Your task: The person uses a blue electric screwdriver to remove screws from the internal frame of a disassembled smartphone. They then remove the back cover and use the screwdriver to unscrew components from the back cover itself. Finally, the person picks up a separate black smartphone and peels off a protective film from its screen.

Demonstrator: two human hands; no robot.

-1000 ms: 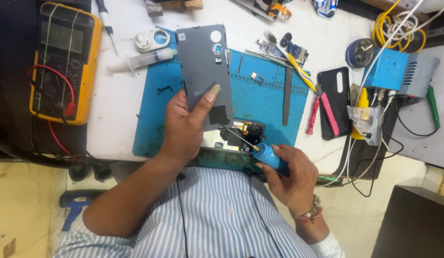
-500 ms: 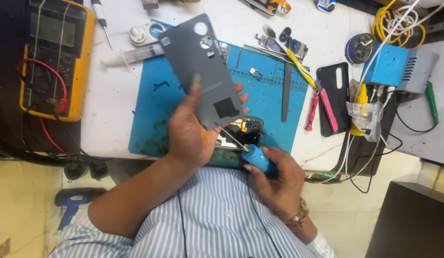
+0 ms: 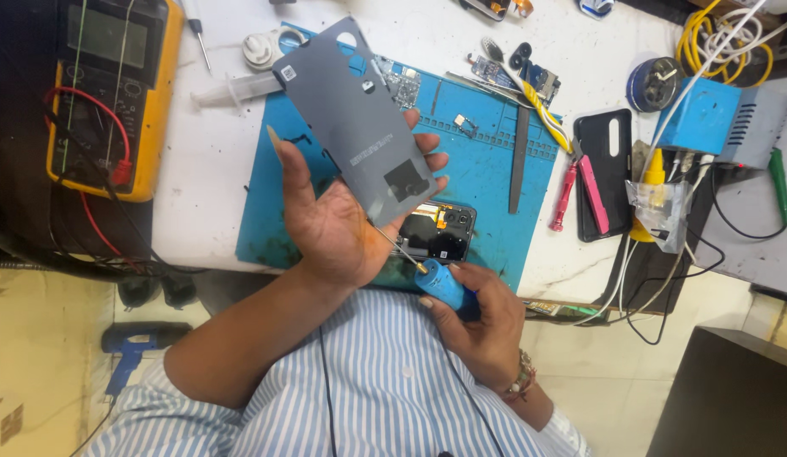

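A: Blue work mat on the bench; over it?
B: Grey phone back cover, tilted, gripped in left hand.
A: Opened phone?
B: Flat on mat. Right hand clenched around blue-handled screwdriver.

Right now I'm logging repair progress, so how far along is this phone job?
Done: the grey back cover is off, held up in the left hand. In hand: the right hand grips a blue-handled screwdriver, tip near the cover. Left: the opened phone lies uncovered on the blue mat.
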